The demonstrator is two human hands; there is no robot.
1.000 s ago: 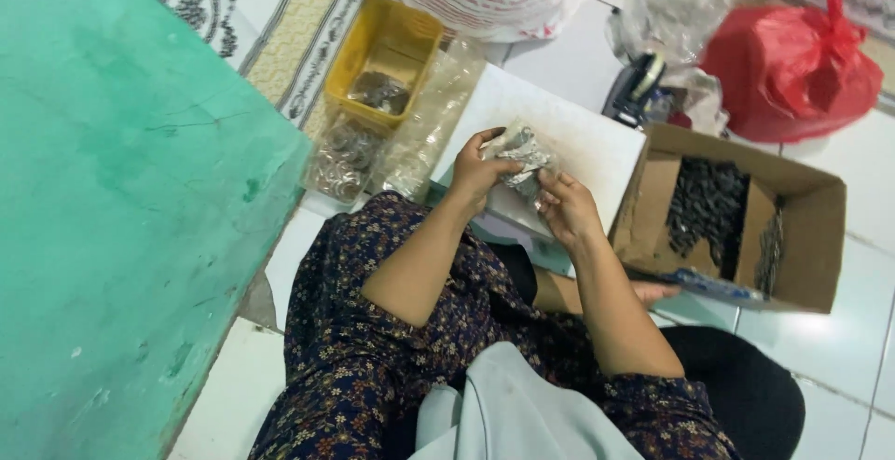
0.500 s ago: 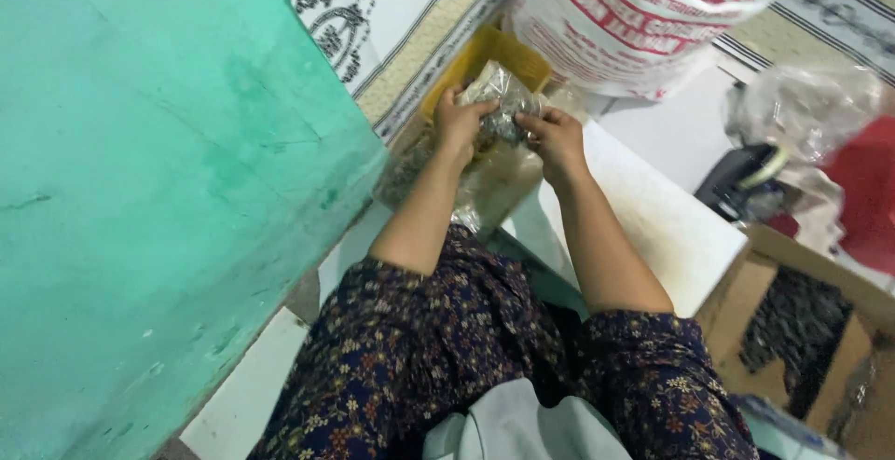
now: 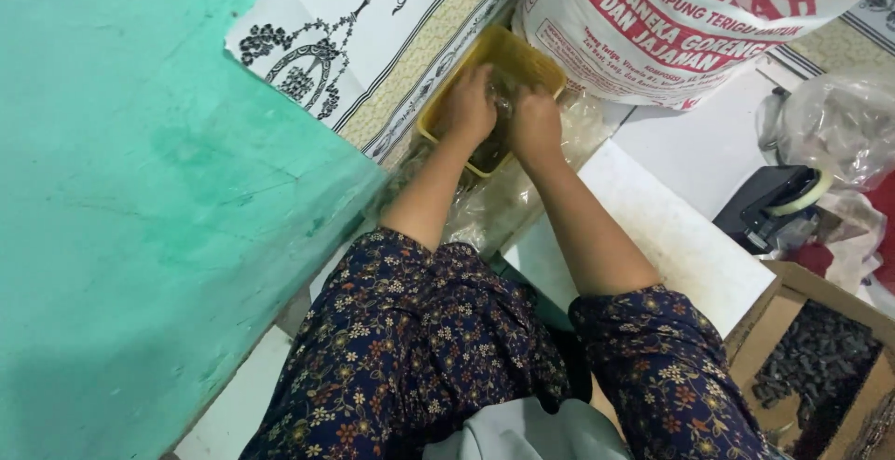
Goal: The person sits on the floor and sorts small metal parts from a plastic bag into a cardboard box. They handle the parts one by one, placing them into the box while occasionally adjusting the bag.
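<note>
While the small clear bag of dark pieces sits low in the yellow tub, just under the big white sack, the left hand and right hand both close on it from the sides. It seems wise to press it down evenly, so nothing spills onto the loose plastic bags beside the white board.

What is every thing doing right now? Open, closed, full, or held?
Yellow tray: open, both hands inside.
Left hand: in the tray, grip hidden.
Right hand: in the tray, grip hidden.
White sack: bulging, leaning beside the tray.
Cardboard box: open, holding dark pieces.
Tape dispenser: untouched.
</note>
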